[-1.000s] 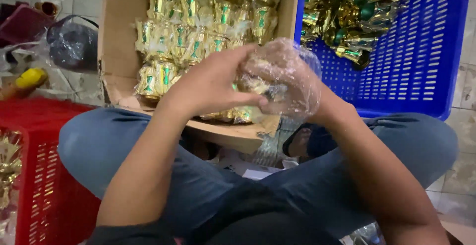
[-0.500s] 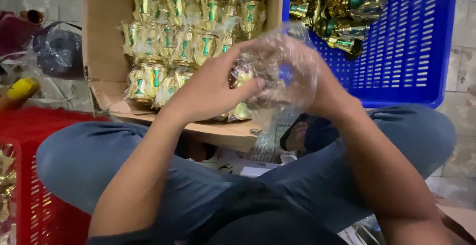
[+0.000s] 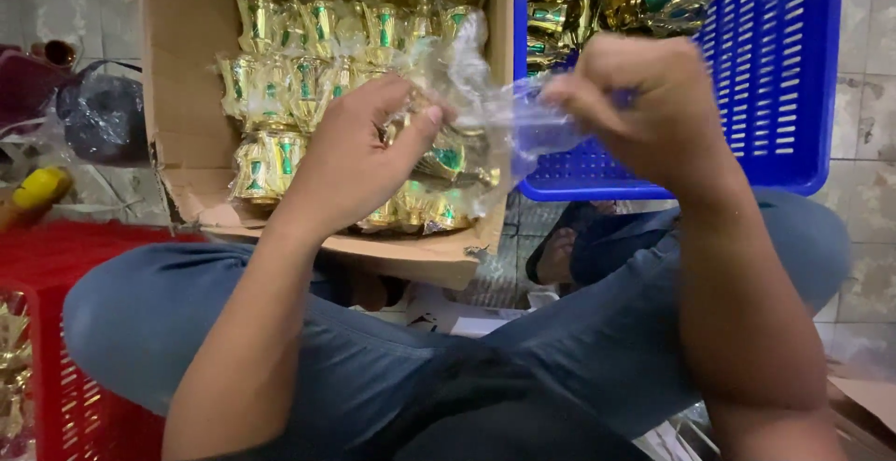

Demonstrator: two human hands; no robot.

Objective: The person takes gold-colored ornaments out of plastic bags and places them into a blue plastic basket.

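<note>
A clear, crinkled plastic bag (image 3: 485,116) stretched between both hands above the cardboard box (image 3: 187,97). The left hand (image 3: 359,148) pinched its edge at nine o'clock; the right hand (image 3: 644,97), fisted at three o'clock, gripped the other end. It possibly held a gold cup. The blue basket (image 3: 793,78) crowded the right; open floor lay below.

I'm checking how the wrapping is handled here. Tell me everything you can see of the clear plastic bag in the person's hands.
The clear plastic bag is thin, crinkled and glossy film, see-through. It is stretched sideways in the air between the left hand and the right hand, both pinching it. At least one gold ornament with green trim shows through it at the left-hand end. It hangs above the front edge of the cardboard box, beside the blue crate.
</note>
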